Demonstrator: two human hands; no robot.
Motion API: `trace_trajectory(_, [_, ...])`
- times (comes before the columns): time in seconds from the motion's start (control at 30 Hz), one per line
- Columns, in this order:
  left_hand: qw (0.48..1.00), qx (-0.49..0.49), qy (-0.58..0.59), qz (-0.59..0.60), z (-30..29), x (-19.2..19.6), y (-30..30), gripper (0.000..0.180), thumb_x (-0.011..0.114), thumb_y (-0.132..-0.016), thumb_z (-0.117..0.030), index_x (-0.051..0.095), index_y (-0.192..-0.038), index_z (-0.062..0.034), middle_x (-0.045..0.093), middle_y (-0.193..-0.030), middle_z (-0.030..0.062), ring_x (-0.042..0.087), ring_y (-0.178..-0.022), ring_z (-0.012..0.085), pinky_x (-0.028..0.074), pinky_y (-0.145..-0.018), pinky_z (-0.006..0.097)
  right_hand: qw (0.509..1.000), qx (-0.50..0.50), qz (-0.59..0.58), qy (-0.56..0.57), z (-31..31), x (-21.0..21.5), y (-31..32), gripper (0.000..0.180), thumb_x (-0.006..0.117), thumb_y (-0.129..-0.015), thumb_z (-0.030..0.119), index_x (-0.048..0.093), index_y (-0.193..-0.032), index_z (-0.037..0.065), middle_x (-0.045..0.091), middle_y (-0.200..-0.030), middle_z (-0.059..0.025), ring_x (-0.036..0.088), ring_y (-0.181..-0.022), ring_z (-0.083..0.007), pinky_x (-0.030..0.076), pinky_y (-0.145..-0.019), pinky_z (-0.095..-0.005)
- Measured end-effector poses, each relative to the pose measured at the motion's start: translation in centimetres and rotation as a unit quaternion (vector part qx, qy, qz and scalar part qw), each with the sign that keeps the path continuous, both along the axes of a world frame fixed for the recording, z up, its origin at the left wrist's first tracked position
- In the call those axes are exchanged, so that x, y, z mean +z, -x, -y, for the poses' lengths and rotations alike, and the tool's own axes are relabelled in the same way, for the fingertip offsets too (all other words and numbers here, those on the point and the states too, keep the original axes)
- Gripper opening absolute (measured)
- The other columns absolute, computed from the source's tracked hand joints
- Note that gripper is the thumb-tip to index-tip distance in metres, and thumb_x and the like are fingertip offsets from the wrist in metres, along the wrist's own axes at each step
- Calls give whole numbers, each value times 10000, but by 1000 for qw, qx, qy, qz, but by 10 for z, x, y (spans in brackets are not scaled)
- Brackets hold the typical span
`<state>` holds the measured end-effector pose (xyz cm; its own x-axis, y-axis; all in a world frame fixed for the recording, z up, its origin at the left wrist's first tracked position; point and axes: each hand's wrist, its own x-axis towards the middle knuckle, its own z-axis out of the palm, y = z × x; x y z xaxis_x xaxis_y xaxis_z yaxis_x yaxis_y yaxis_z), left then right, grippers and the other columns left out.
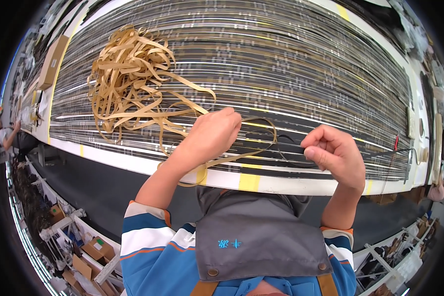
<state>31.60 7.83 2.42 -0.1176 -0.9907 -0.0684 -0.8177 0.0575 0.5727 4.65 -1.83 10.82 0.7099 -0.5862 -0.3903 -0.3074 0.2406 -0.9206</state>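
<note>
My left hand [213,133] is closed, knuckles up, over the near part of a table covered in long parallel strips [281,59]. From beside its fingers a tan flat band [274,130] loops out to the right and curves back under the wrist. That band seems gripped in the fist, though the fingers hide the hold. To the right, my right hand [335,153] pinches thumb against forefinger on a thin dark cord [283,154], which curves between the hands. A tangled heap of tan band [128,69] lies on the strips, left of my left hand.
The table's white front edge [133,160] carries yellow tape patches [249,182]. A cardboard box [53,62] sits at the left edge. A red-tipped item [396,142] lies at right. Shelves with cartons [97,249] stand behind me. Another person [10,135] is at far left.
</note>
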Motion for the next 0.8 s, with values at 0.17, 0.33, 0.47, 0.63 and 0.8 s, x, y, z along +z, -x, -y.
trace_trajectory(0.17, [994,-46,-71,-63,8,28,-8,133,625,-890,-120,655,-947,-4,652,-878,128,651,-802,311,511,-734,419,994,-50,-52,88,18,-19,-8,89,672,-912,78,647,-942,-2,569,-703,57,438,-567,17,328,-477,-165])
trace_trajectory(0.33, [998,-18,-54,-18,29,19,-12,166,608,-922,-134,668,-971,12,633,-947,135,639,-882,328,499,-800,441,991,-34,-76,102,37,-36,-33,122,658,-920,137,646,-902,17,540,-671,62,416,-550,7,312,-471,-187])
trace_trajectory(0.47, [999,-14,-46,-12,33,17,-17,162,596,-926,-113,679,-1000,5,619,-957,135,635,-869,329,503,-789,434,991,-34,-85,92,48,-52,-47,144,666,-915,154,647,-892,13,533,-659,59,407,-535,-4,309,-464,-200])
trace_trajectory(0.63, [996,-58,54,37,35,-6,-17,222,652,-836,-6,672,-1057,12,590,-985,109,600,-889,287,506,-788,398,991,-39,-104,77,57,-64,-53,141,669,-915,157,645,-901,19,537,-664,59,408,-531,-8,312,-462,-199])
trace_trajectory(0.8, [991,-77,99,48,28,-14,-17,284,665,-795,28,669,-1079,14,584,-1003,92,575,-946,264,494,-822,385,992,-48,-108,47,63,-70,-56,142,679,-912,161,645,-902,24,550,-683,58,422,-549,-7,319,-468,-190])
